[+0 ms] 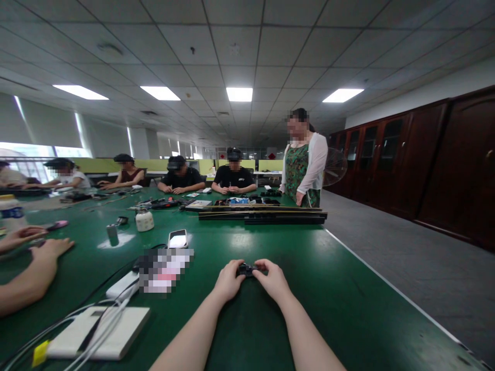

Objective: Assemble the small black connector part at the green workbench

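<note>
My left hand [229, 280] and my right hand [272, 280] meet over the green table [247, 330] straight ahead of me. Between them sits a small dark object [246, 270], black and partly hidden by my fingers. Its kind is too small to make out. Fingers and thumb of the left hand close on its left side. On its right side, the right hand's thumb and fingers pinch it. The object is at or just above the tabletop; I cannot tell which.
Left of me lie a white box [96, 332] with cables, a power strip [122, 285] and a phone [177, 238]. A jar [144, 220] stands beyond. Long black bars [263, 216] lie across the table ahead. A co-worker's arms [29, 278] rest at left; a person [305, 159] stands at the far right.
</note>
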`<move>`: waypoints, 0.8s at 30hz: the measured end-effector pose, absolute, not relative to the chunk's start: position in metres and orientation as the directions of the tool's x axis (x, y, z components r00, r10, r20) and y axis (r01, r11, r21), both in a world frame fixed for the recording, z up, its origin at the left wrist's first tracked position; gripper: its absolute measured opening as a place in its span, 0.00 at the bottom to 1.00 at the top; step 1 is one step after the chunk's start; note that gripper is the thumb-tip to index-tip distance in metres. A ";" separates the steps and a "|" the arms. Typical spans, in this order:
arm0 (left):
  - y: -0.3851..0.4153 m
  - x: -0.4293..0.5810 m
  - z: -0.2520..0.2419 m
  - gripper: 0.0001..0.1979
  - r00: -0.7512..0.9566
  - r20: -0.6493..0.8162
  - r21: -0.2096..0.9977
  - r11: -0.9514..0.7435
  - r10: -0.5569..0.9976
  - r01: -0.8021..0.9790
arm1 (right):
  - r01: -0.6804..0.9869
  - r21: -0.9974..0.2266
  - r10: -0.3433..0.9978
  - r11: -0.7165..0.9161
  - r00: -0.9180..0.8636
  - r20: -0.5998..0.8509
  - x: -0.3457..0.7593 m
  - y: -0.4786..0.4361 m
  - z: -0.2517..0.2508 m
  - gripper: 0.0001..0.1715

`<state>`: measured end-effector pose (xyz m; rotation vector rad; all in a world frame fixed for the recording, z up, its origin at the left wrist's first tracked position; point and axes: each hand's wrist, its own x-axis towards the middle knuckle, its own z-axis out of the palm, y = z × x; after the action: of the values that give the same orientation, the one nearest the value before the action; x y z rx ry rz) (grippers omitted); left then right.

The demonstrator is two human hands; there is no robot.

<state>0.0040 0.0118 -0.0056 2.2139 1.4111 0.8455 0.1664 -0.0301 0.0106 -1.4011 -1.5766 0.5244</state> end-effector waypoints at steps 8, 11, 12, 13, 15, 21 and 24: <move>0.014 0.003 -0.007 0.22 0.326 0.291 0.597 -0.437 0.899 0.673 | 0.597 -0.754 0.915 0.276 0.078 0.396 0.166 -0.030 0.011 0.12; 0.014 0.004 -0.007 0.22 0.331 0.285 0.599 -0.437 0.900 0.671 | 0.656 -0.707 0.910 0.265 0.072 0.408 0.166 -0.031 0.010 0.11; 0.013 0.004 -0.007 0.22 0.333 0.282 0.601 -0.436 0.900 0.670 | 0.678 -0.689 0.913 0.254 0.066 0.401 0.166 -0.031 0.009 0.11; 0.013 0.004 -0.007 0.21 0.335 0.282 0.603 -0.438 0.899 0.667 | 0.705 -0.668 0.919 0.237 0.060 0.390 0.165 -0.032 0.009 0.11; 0.013 0.004 -0.007 0.21 0.341 0.283 0.608 -0.443 0.896 0.659 | 0.768 -0.609 0.932 0.199 0.044 0.360 0.162 -0.034 0.009 0.10; 0.013 0.004 -0.008 0.21 0.333 0.278 0.624 -0.433 0.901 0.650 | 0.834 -0.533 0.949 0.144 0.036 0.313 0.155 -0.037 0.010 0.11; 0.013 0.003 -0.008 0.21 0.339 0.294 0.620 -0.448 0.894 0.644 | 0.800 -0.584 0.950 0.139 0.059 0.308 0.158 -0.034 0.008 0.16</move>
<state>0.0035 0.0131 -0.0081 2.2138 1.3534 0.8630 0.1577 -0.0344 0.0079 -1.6875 -1.7660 0.2920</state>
